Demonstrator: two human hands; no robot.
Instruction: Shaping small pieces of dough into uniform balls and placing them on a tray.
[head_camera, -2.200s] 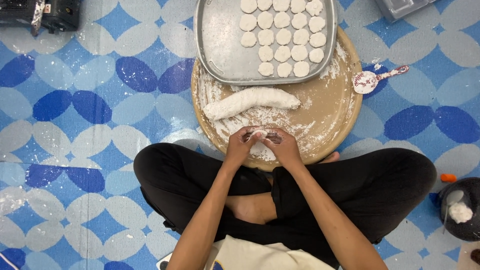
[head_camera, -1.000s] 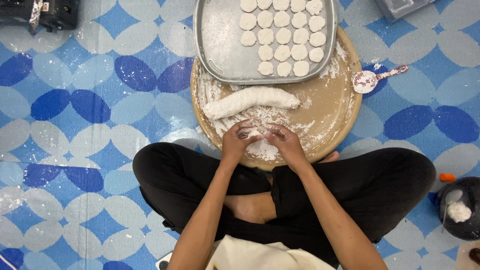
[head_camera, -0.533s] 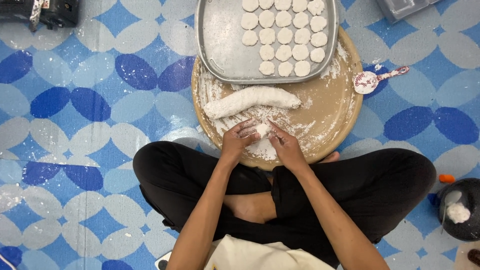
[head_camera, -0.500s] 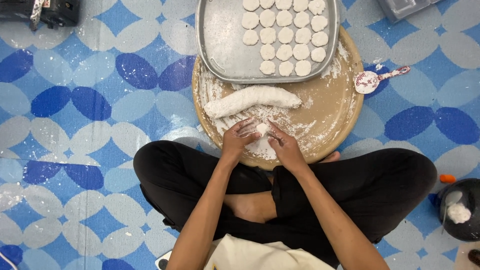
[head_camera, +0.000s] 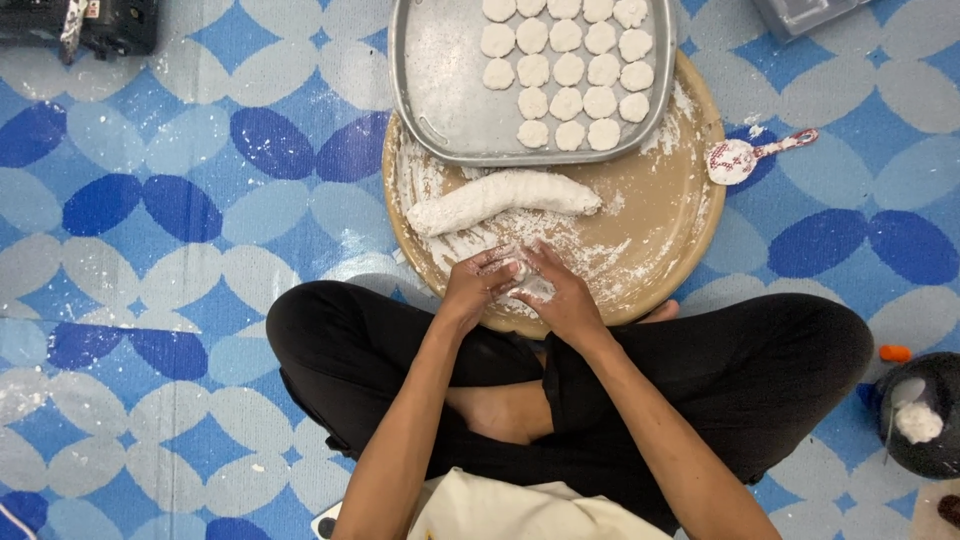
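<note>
**Both hands pinching one small dough piece at the near edge of the board**

From the head camera, looking straight down: you sit cross-legged on the blue patterned floor mat (head_camera: 150, 250), with the round wooden board (head_camera: 660, 230) drawn up against your knees so everything is within easy reach. Your left hand (head_camera: 478, 285) and right hand (head_camera: 560, 292) meet fingertip to fingertip over the floured near edge, both curled around a small dough piece (head_camera: 515, 270) that is mostly hidden between them. Just beyond lies the dough log (head_camera: 500, 198), dusted with flour, apparently to keep it from sticking. The metal tray (head_camera: 440, 90) rests on the board's far rim, and its dough rounds (head_camera: 565, 70) sit in rows, slightly apart, on the right side. A small patterned spoon (head_camera: 745, 158) lies on the mat to the right of the board.
</note>
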